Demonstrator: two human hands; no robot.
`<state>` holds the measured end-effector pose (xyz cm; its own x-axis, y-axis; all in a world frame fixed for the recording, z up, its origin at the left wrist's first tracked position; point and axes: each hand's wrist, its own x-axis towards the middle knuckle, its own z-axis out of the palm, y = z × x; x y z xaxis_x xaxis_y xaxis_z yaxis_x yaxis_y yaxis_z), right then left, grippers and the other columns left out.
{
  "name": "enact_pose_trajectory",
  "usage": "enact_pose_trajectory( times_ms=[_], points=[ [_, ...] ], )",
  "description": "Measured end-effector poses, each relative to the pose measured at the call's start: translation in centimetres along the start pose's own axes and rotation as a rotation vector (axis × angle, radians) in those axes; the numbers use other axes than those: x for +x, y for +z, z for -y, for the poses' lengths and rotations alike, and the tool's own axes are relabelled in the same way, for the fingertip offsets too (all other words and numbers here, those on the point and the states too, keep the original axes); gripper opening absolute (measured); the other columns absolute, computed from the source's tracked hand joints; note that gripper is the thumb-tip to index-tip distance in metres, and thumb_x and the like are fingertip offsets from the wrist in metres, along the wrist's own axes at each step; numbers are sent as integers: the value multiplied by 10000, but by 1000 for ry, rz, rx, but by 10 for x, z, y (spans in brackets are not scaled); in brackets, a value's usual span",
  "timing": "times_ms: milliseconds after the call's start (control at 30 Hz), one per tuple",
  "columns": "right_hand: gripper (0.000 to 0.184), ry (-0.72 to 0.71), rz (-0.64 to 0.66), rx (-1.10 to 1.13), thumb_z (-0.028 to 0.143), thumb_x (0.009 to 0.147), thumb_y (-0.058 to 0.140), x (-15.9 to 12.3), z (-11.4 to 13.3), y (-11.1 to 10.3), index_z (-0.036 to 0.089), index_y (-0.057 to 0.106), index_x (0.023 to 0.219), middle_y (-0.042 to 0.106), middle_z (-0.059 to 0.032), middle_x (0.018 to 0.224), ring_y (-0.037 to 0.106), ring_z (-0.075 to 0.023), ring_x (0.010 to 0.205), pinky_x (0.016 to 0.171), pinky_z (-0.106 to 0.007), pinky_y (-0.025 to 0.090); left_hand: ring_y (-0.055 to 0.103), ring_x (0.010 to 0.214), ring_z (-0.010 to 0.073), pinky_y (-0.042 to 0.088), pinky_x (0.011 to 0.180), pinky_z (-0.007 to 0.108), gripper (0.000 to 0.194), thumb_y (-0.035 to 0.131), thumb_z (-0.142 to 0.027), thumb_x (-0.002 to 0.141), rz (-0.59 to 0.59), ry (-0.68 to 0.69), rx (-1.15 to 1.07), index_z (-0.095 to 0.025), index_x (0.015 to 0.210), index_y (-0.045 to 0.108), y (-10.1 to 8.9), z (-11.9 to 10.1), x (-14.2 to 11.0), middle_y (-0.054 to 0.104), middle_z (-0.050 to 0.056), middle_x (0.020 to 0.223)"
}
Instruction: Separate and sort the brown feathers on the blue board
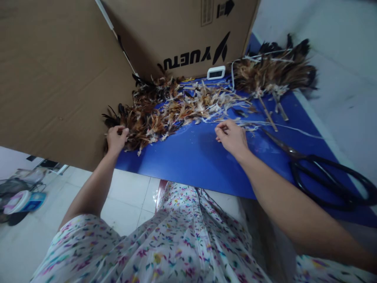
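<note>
Feathers (184, 108) on blue tabletop (185, 153), 2 hands (234, 137) near

I see two brown cardboard panels (59, 78) meeting in a corner; one bears the black word "YUETU" (188, 57), upside down. Before it there stands a small white device (216, 73) with dark screen. On the tiled floor (126, 200), at left, is a white-and-blue bucket (35, 201), something pink at its mouth.

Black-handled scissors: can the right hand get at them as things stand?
Likely yes: the scissors lie on the blue tabletop to the right of the right hand, with nothing visible lying over them, though the hand may have to draw back a little.
</note>
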<state>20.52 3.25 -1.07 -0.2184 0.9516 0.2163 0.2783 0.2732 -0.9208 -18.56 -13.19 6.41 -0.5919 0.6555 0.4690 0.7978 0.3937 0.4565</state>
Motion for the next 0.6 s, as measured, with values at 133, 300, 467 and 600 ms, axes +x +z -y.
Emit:
enact_pose_trajectory(
  times_ms=[133, 300, 467, 600],
  points=[
    [144, -46, -18, 7, 249, 741, 611, 0, -1, 1, 177, 579, 862, 574, 13, 665, 563, -117, 522, 570, -284, 483, 535, 571, 125, 431, 577, 246, 225, 528, -352, 870, -100, 63, -106, -154, 844, 629, -3, -28, -5, 585, 10, 654],
    [86, -194, 1, -56, 184, 768, 567, -1, 0, 2, 179, 623, 833, 593, 1, 673, 553, -122, 593, 636, -279, 467, 487, 420, 76, 396, 454, 207, 202, 554, -345, 863, 109, 257, -345, -168, 897, 644, 22, -83, -31, 596, -26, 601],
    [202, -331, 34, -132, 54, 719, 524, 0, 1, 2, 172, 633, 841, 629, -39, 868, 564, -120, 698, 694, -259, 457, 604, 584, 96, 507, 621, 226, 172, 539, -256, 882, 309, 651, -364, -183, 961, 673, 63, -130, -46, 668, 10, 754],
    [135, -313, 79, -153, 81, 761, 535, -1, 3, 1, 173, 623, 808, 627, -17, 777, 559, -118, 681, 687, -247, 434, 659, 841, 148, 522, 790, 276, 157, 528, -216, 890, 377, 887, -364, -177, 939, 672, 99, -158, -46, 707, 53, 889]
  ],
)
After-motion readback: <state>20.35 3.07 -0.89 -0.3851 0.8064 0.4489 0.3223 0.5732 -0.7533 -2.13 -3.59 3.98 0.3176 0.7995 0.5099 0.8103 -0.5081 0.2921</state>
